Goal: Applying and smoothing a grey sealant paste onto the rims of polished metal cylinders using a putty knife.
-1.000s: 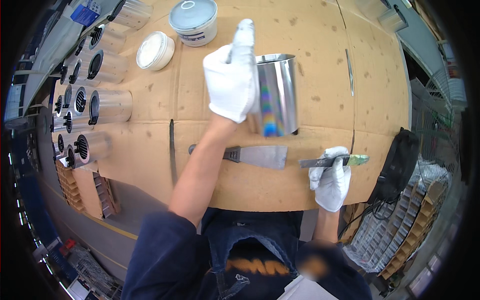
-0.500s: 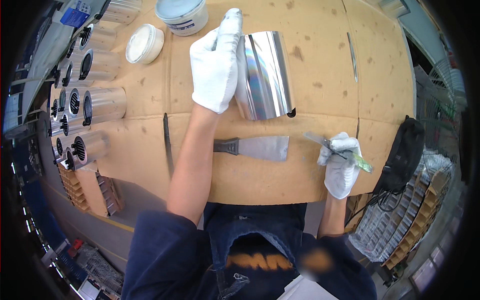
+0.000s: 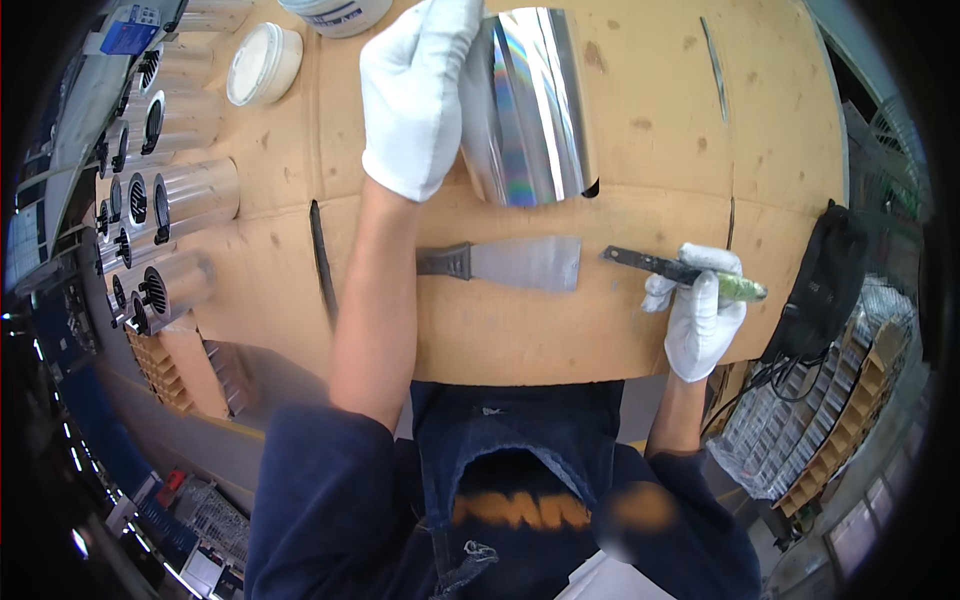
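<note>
- At the far left of the bench (image 3: 620,330), a row of shiny metal cylinders (image 3: 165,205) with vented black ends lies side by side; judging by that, these pieces look finished and set aside.
- A white lid (image 3: 262,62) lies near them, beside a tub (image 3: 335,12) at the top edge.
- The left hand (image 3: 415,95), gloved, has its grip closed around the side of a bare metal sleeve (image 3: 530,105) resting on the cardboard; this piece looks not yet finished.
- A putty knife (image 3: 515,263) lies untouched just below the sleeve.
- The right hand (image 3: 700,315) grips a small brush (image 3: 680,272), its dark end pointing toward the knife, apart from the sleeve.
</note>
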Tool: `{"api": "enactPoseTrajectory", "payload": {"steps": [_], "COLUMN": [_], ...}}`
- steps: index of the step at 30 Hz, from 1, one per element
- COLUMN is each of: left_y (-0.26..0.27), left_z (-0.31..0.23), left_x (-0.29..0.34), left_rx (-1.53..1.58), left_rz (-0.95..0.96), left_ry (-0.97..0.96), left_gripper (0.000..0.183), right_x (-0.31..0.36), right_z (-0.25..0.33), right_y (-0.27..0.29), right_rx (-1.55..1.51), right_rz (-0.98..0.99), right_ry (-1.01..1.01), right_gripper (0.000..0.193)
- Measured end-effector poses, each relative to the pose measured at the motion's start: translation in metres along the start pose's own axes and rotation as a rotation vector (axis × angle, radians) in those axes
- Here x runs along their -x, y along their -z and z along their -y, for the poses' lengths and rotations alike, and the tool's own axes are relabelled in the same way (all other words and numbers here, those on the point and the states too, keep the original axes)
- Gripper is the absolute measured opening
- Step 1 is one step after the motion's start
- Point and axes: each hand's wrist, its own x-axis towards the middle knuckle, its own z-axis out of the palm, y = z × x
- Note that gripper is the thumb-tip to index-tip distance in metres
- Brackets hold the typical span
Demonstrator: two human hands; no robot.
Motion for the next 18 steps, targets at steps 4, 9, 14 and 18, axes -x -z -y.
{"api": "enactPoseTrajectory", "payload": {"steps": [4,9,14,18], "left_y": [-0.014,-0.023,-0.014,-0.015], "left_z": [-0.007,-0.013,-0.004,-0.006], "left_x": [0.001,0.000,0.001,0.000], "left_rx": [0.173,0.380,0.311,0.305], "left_rz": [-0.148,-0.144,-0.063,-0.094], "left_ry": [0.152,0.198,0.127,0.150], "left_gripper": [0.025,0.027,0.027,0.026], "right_x": [0.003,0.007,0.008,0.009], "right_z": [0.000,0.000,0.000,0.000], "right_y": [-0.001,-0.003,-0.004,-0.006], "right_rx": [0.075,0.066,0.078,0.094], "right_rz": [0.015,0.039,0.079,0.077], "right_ry": [-0.001,-0.033,-0.070,-0.080], "right_gripper": [0.021,0.016,0.016,0.016]}}
